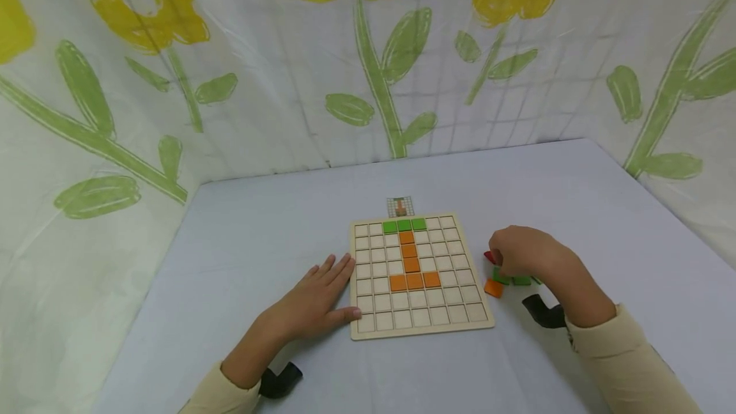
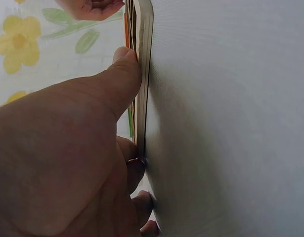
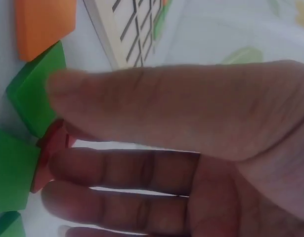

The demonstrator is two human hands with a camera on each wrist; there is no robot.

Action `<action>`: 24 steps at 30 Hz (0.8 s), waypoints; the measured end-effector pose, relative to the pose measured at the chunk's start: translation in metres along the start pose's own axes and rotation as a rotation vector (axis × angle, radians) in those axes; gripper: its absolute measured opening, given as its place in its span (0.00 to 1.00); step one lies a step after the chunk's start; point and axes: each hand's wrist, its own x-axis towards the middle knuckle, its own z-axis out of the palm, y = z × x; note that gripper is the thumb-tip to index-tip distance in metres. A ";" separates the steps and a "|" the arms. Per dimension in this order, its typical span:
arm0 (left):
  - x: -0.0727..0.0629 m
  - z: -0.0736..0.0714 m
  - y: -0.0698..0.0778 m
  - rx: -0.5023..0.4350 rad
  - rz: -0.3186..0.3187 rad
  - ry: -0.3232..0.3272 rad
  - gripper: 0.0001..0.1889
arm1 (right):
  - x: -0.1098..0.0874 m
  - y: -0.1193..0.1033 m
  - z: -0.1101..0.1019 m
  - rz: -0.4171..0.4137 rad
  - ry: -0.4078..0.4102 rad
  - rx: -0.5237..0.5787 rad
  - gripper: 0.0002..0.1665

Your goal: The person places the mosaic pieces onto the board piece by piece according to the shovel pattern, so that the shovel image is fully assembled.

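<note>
A light wooden grid board (image 1: 416, 300) lies on the table, with three green tiles (image 1: 404, 225) across its top row. Below them, orange tiles (image 1: 411, 264) form a vertical line ending in a horizontal row. My left hand (image 1: 313, 302) lies spread at the board's left edge, its thumb resting on the rim. To the right of the board, my right hand (image 1: 526, 251) reaches down over loose tiles. In the right wrist view, its thumb overlaps a green tile (image 3: 38, 94), and its extended fingers are beside a red tile (image 3: 53, 150).
A small card (image 1: 400, 207) printed with a grid pattern lies just beyond the board's far edge. A loose orange tile (image 1: 493, 288) sits near the board's right side, beside another green tile (image 1: 521, 281). Behind the white table (image 1: 276, 222) hangs a flower-patterned curtain (image 1: 259, 94).
</note>
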 end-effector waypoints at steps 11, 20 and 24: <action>-0.001 -0.002 0.001 -0.023 0.020 0.004 0.48 | 0.002 -0.019 0.013 0.014 -0.062 0.010 0.16; -0.001 -0.002 0.000 -0.036 0.032 0.010 0.48 | 0.001 -0.024 0.016 -0.025 -0.052 -0.025 0.24; -0.001 -0.002 0.001 -0.030 0.030 0.013 0.48 | 0.002 -0.023 0.016 -0.029 -0.029 -0.033 0.26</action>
